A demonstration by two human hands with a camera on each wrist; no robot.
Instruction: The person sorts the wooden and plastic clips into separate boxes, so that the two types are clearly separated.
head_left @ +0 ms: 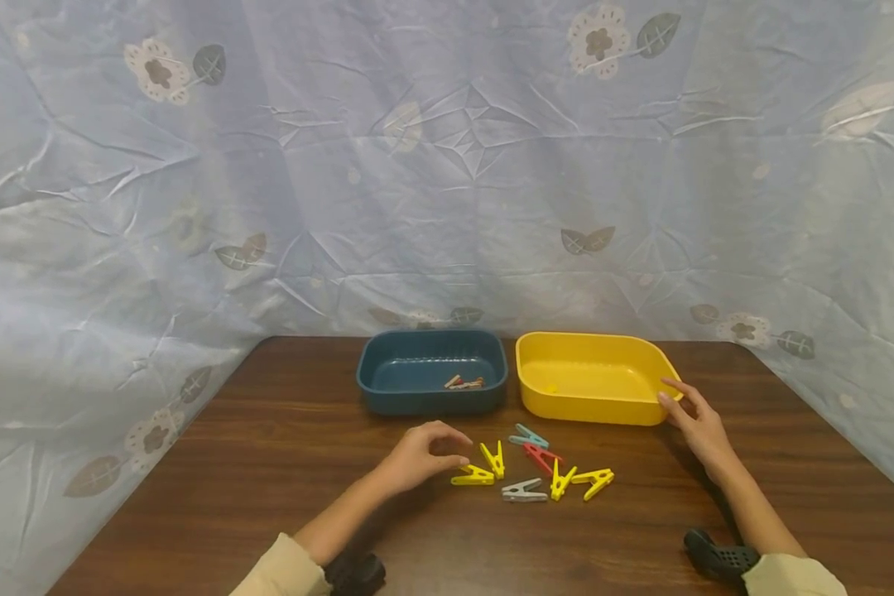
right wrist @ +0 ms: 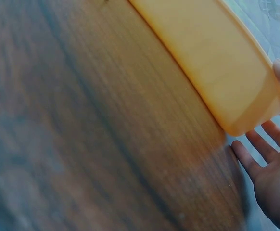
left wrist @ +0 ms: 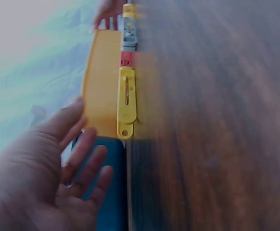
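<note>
In the head view, my left hand (head_left: 417,458) hovers by a yellow clothespin (head_left: 474,477), thumb and fingers apart, nothing visible between them. Beside it lie another yellow clothespin (head_left: 497,462), a grey one (head_left: 524,492), a red one (head_left: 542,457) and a light blue one (head_left: 529,436). Two more yellow clothespins (head_left: 561,482) lie to the right. My right hand (head_left: 704,430) touches the right end of the yellow bin (head_left: 588,408); the right wrist view shows its fingers (right wrist: 247,160) extended and spread by the bin's corner.
A dark blue bin (head_left: 432,403) stands left of the yellow one, with several small wooden pegs (head_left: 464,384) inside. Something small and yellow (head_left: 551,389) lies in the yellow bin. A patterned cloth (head_left: 447,207) hangs behind the brown table (head_left: 268,430).
</note>
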